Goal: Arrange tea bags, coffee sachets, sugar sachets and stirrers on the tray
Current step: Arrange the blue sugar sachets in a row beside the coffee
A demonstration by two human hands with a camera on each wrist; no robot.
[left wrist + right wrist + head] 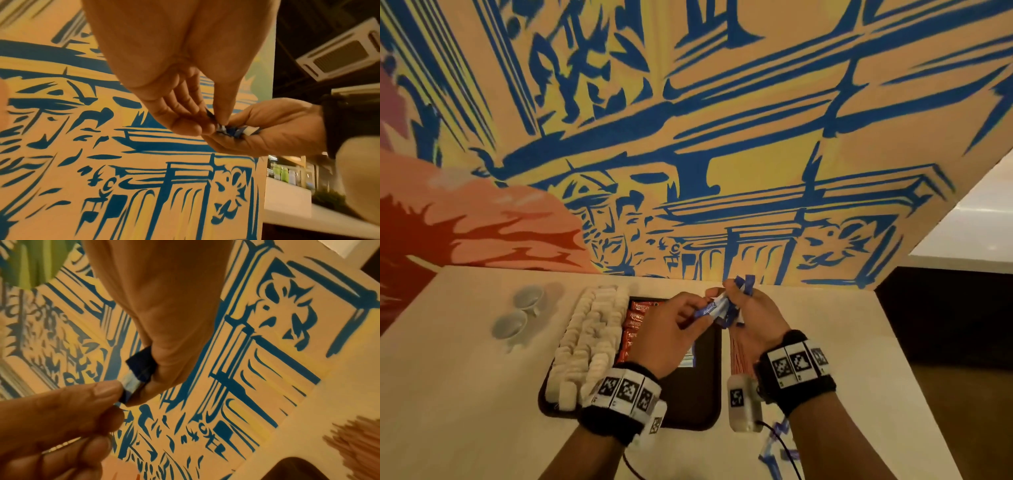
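Nearest, loose blue-and-white paper sachets (pixel 774 448) lie on the pale tabletop (pixel 465 394) beside the right forearm; the dark brown rectangular tray (pixel 688 394) sits just beyond the wrists, holding a row of white sachets (pixel 589 339) and a row of red coffee sachets (pixel 631 329); thin reddish stirrers (pixel 739 356) lie just right of it; above the tray, the left hand (pixel 667 329) pinches one blue-and-white sugar sachet (pixel 709 308); the right hand (pixel 753 315) grips a bunch of them (pixel 736 301); two pale cups (pixel 517 311) stand far left.
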